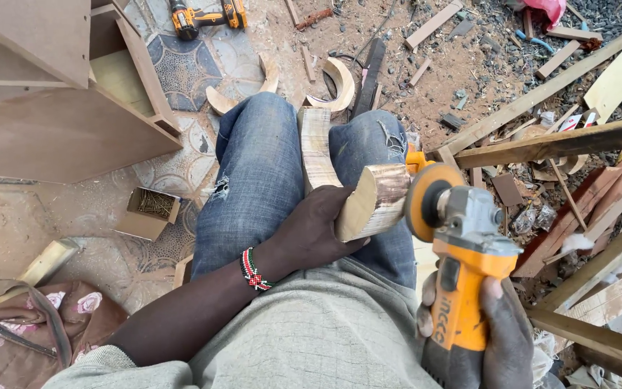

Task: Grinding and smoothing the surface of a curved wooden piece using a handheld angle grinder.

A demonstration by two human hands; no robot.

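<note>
1. A cabinet (59,108) fills the upper left, its front edge near the left knee, with a strip of tiled floor (188,72) between
2. Long planks (541,140) crowd the right side, just beside the grinder
3. The curved wood piece (340,180) lies along the lap between the knees
4. The left hand (314,230) grasps that piece near its cut end
5. The right hand (502,331) is clenched around the orange grinder (466,266), its disc touching the cut end
6. A box of screws (149,211) sits on the floor left of the thigh
</note>
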